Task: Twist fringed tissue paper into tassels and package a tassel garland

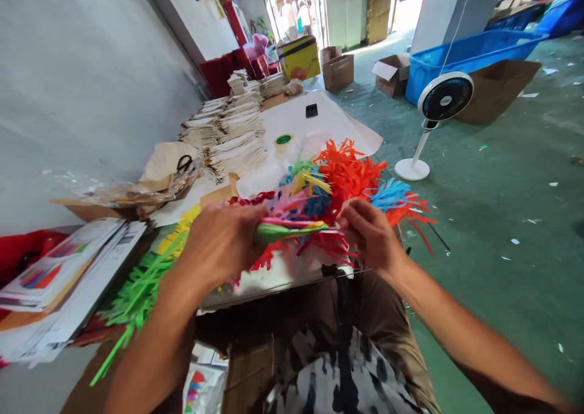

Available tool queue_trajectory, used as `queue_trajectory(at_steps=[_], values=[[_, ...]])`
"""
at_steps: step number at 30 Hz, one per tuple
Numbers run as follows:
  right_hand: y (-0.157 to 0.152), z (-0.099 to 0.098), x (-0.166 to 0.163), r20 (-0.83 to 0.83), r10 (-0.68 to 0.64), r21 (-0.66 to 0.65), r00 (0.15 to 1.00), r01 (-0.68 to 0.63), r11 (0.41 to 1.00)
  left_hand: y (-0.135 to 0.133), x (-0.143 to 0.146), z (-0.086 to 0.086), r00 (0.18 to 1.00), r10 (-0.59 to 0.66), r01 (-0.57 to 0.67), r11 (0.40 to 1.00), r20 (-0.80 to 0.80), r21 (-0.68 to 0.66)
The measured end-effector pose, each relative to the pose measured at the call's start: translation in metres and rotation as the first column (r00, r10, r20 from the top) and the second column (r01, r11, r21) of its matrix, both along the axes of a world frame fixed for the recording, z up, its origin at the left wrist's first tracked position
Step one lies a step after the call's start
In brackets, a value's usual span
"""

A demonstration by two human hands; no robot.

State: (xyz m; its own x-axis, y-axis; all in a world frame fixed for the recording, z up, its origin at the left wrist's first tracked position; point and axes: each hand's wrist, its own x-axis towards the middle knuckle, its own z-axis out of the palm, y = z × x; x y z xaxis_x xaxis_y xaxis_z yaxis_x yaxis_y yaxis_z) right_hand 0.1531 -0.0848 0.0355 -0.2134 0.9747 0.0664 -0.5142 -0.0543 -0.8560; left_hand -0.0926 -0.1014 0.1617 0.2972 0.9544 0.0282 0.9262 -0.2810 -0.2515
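Observation:
My left hand is closed around the green end of a bundle of coloured fringed paper strips, held just above the table's near edge. My right hand pinches the same bundle from its right side, at the red and pink fringes. Behind the hands lies a heap of fringed paper in orange, blue, pink and yellow. A green fringed strip hangs off the table at the lower left.
Stacks of pale paper items run along the table by the grey wall. Scissors lie on a brown bag, printed sheets at the left. A standing fan, cardboard boxes and blue crates stand on the green floor.

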Motion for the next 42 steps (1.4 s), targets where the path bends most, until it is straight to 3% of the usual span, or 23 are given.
queue_trajectory(at_steps=[3, 7, 10, 16, 20, 24, 26, 28, 32, 34, 38, 42], values=[[-0.016, -0.037, -0.023, 0.121, 0.032, -0.055, 0.992, -0.025, 0.998, -0.012, -0.017, -0.037, 0.998, 0.025, -0.034, 0.989, -0.064, -0.143], [-0.027, -0.074, -0.037, 0.254, 0.010, -0.022, 0.967, -0.005, 1.000, -0.008, -0.039, -0.093, 0.997, 0.039, -0.061, 0.943, -0.073, -0.328], [-0.029, -0.090, -0.037, 0.322, -0.028, 0.025, 0.946, 0.021, 0.999, -0.001, -0.056, -0.111, 0.997, 0.057, -0.077, 0.886, -0.057, -0.457], [-0.033, -0.097, -0.037, 0.442, -0.051, 0.078, 0.896, 0.019, 0.997, 0.019, -0.088, -0.098, 0.948, 0.133, 0.057, 0.822, 0.288, -0.566], [-0.036, -0.095, -0.038, 0.535, -0.037, 0.107, 0.844, -0.025, 0.994, 0.034, -0.089, -0.099, 0.883, 0.092, 0.151, 0.873, 0.461, -0.464], [-0.035, -0.095, -0.039, 0.564, -0.039, 0.115, 0.825, -0.032, 0.993, 0.047, -0.069, -0.114, 0.898, -0.106, 0.254, 0.917, 0.427, -0.306], [-0.035, -0.097, -0.040, 0.575, -0.041, 0.125, 0.817, -0.038, 0.991, 0.055, -0.057, -0.118, 0.922, -0.104, 0.219, 0.934, 0.373, -0.281], [-0.035, -0.098, -0.041, 0.583, -0.036, 0.133, 0.812, -0.051, 0.990, 0.065, -0.046, -0.117, 0.907, -0.068, 0.190, 0.946, 0.415, -0.261], [-0.037, -0.099, -0.044, 0.612, -0.015, 0.119, 0.791, -0.073, 0.990, 0.095, -0.024, -0.100, 0.681, -0.086, 0.241, 0.964, 0.727, -0.112], [-0.037, -0.099, -0.045, 0.663, -0.017, 0.120, 0.749, -0.083, 0.989, 0.114, -0.010, -0.090, 0.611, -0.100, 0.165, 0.986, 0.785, -0.003], [-0.034, -0.098, -0.046, 0.730, -0.014, 0.124, 0.683, -0.112, 0.986, 0.148, 0.018, -0.073, 0.662, -0.106, -0.027, 0.986, 0.742, 0.165], [-0.029, -0.097, -0.046, 0.750, 0.007, 0.132, 0.662, -0.161, 0.978, 0.161, 0.046, -0.058, 0.779, -0.222, -0.057, 0.906, 0.586, 0.420]])
